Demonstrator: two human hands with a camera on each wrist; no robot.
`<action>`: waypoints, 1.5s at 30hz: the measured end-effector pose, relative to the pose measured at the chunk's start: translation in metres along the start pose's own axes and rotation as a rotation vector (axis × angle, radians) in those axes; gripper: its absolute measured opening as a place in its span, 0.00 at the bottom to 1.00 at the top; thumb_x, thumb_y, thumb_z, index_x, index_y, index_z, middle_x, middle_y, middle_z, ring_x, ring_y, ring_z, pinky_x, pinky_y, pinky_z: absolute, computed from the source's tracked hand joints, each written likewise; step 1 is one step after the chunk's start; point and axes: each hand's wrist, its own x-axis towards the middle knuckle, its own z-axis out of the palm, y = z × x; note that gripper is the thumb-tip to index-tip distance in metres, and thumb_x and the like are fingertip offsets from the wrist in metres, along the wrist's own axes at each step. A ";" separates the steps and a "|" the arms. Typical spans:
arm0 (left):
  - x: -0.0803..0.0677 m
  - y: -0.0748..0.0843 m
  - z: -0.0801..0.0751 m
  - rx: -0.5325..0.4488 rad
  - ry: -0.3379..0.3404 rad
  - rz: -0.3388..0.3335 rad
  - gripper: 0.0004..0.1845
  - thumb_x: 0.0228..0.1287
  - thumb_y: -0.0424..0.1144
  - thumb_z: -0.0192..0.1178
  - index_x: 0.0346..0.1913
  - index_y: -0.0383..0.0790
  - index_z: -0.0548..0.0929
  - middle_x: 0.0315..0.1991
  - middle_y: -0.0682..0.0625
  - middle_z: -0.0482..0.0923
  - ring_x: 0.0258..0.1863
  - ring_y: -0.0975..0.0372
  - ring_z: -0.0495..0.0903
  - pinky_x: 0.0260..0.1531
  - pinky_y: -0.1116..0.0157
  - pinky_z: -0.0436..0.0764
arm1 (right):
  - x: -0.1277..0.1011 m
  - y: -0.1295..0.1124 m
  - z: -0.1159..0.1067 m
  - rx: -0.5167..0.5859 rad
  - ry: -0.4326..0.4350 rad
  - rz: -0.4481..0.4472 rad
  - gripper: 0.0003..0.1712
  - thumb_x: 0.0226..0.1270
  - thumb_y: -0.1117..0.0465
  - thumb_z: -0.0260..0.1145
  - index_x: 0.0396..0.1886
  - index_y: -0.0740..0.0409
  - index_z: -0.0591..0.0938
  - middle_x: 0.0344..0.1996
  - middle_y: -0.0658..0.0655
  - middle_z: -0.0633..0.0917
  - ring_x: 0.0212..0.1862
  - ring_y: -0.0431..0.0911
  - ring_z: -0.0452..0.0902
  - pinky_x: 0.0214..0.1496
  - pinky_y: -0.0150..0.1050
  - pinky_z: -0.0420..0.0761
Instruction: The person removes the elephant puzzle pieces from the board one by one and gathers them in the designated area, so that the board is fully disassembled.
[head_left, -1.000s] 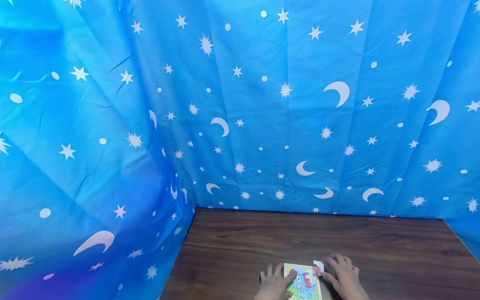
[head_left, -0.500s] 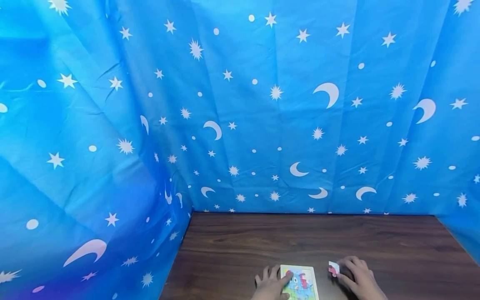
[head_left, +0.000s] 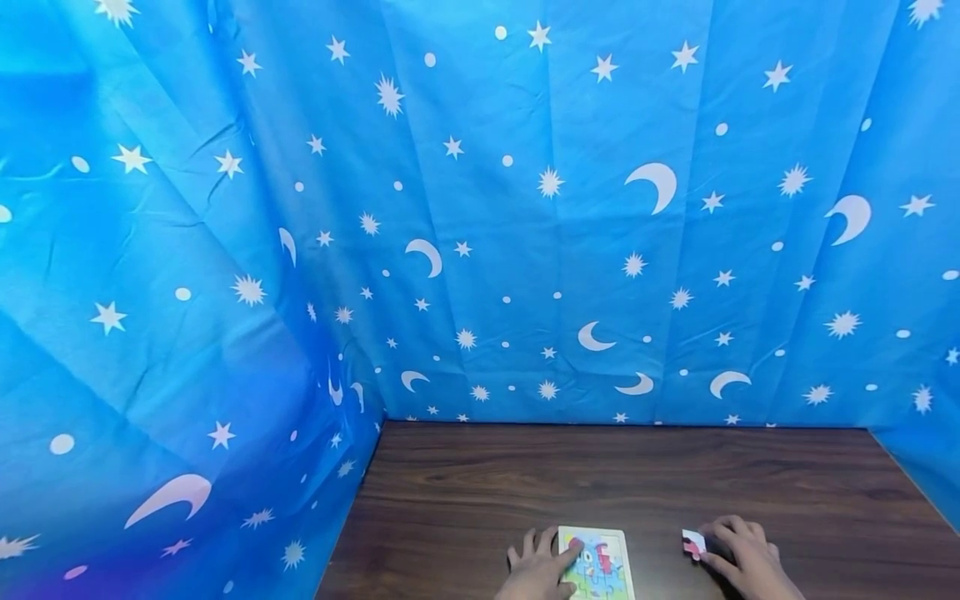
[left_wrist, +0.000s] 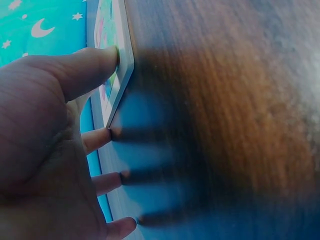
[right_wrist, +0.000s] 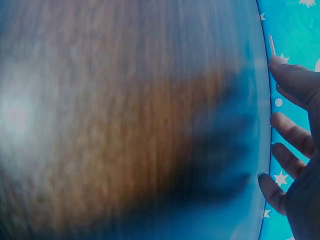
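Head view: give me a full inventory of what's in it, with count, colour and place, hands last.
cloth: number of sheets unclear, blue with pale stars, moons and dots, behind and on both sides
table: 1, dark brown, lower part
puzzle: 1, multicoloured with pale rim, on the table at the bottom edge
loose piece: 1, white and pinkish red, right of the puzzle
left hand: 1, bare, touching the puzzle's left side
right hand: 1, bare, pinching the loose piece

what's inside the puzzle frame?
Puzzle pieces showing a blue, red and green picture lie inside the puzzle frame. Whatever the left hand covers along the left side is hidden; the near end is cut off in the head view.
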 end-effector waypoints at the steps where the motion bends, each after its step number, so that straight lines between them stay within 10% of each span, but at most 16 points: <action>1: 0.000 -0.001 0.000 -0.001 0.001 0.002 0.31 0.58 0.56 0.58 0.64 0.77 0.60 0.65 0.56 0.54 0.63 0.43 0.55 0.48 0.35 0.61 | 0.000 0.001 0.000 -0.001 -0.002 0.004 0.20 0.54 0.47 0.67 0.43 0.53 0.81 0.42 0.54 0.75 0.46 0.61 0.66 0.31 0.51 0.66; 6: -0.005 -0.007 0.000 -0.038 0.003 0.023 0.31 0.59 0.57 0.56 0.64 0.79 0.58 0.66 0.57 0.53 0.64 0.44 0.54 0.48 0.35 0.60 | 0.003 0.007 0.004 -0.017 -0.020 0.016 0.23 0.53 0.42 0.66 0.43 0.51 0.82 0.43 0.56 0.75 0.46 0.65 0.65 0.31 0.55 0.67; 13: -0.038 -0.015 0.011 -0.403 0.079 0.219 0.30 0.64 0.54 0.52 0.69 0.57 0.62 0.68 0.43 0.53 0.64 0.38 0.51 0.48 0.31 0.55 | 0.008 0.013 0.007 -0.008 -0.063 0.064 0.36 0.50 0.34 0.64 0.50 0.55 0.79 0.45 0.61 0.75 0.47 0.68 0.64 0.31 0.57 0.67; 19: -0.023 -0.010 0.002 -0.232 0.064 0.126 0.30 0.61 0.57 0.53 0.67 0.71 0.60 0.67 0.52 0.52 0.66 0.43 0.50 0.51 0.32 0.53 | 0.008 0.002 0.006 0.041 -0.039 0.059 0.32 0.52 0.40 0.66 0.53 0.54 0.78 0.46 0.64 0.74 0.47 0.70 0.62 0.31 0.54 0.66; 26: -0.031 -0.009 0.005 -0.322 0.092 0.093 0.32 0.58 0.54 0.59 0.67 0.62 0.65 0.65 0.51 0.58 0.64 0.47 0.56 0.50 0.36 0.59 | 0.012 -0.023 0.022 0.049 0.033 0.012 0.26 0.54 0.47 0.68 0.51 0.54 0.79 0.45 0.60 0.75 0.47 0.65 0.64 0.31 0.48 0.63; 35: 0.000 -0.002 0.000 -0.063 0.071 -0.022 0.33 0.53 0.56 0.62 0.63 0.68 0.64 0.61 0.58 0.59 0.59 0.47 0.60 0.44 0.39 0.64 | 0.029 -0.055 0.036 0.102 -0.057 0.009 0.18 0.54 0.47 0.68 0.43 0.47 0.81 0.36 0.47 0.76 0.41 0.48 0.70 0.34 0.48 0.67; 45: -0.003 0.003 -0.001 0.014 0.143 -0.048 0.36 0.51 0.57 0.65 0.64 0.65 0.63 0.61 0.58 0.60 0.58 0.50 0.61 0.43 0.42 0.65 | 0.040 -0.082 0.064 0.095 -0.030 -0.107 0.13 0.51 0.46 0.70 0.37 0.42 0.83 0.34 0.44 0.74 0.39 0.45 0.67 0.32 0.46 0.67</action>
